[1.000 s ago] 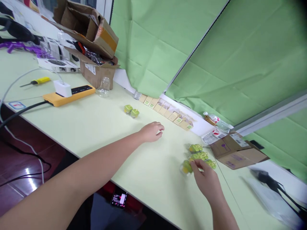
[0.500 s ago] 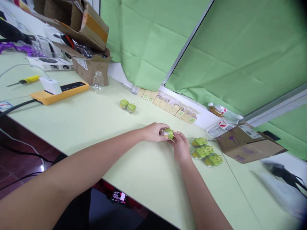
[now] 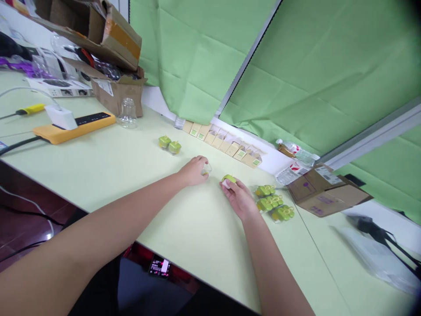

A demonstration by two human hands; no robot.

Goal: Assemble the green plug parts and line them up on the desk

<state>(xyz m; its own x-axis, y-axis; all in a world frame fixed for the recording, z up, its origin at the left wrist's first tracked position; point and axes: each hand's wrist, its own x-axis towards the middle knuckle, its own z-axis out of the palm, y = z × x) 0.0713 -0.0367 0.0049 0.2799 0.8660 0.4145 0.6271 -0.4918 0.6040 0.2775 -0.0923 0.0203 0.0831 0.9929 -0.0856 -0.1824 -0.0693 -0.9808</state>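
My left hand is closed around a small clear plastic cup, just above the pale table. To its right, my right hand grips a green lid, with something white beneath it against the fingers. Cup and lid are apart. Beyond my left hand stand two small green-lidded containers with yellowish bits. Close to my right wrist is a cluster of several similar containers with yellow loops on top.
Small cardboard boxes line the back edge below the green curtain. An orange power strip, a clear jar and open cartons are at left. A cardboard box and plastic packs sit at right.
The container held between both hands has come apart. My left hand has moved left and away with the clear cup, while the green lid stays in my right hand.
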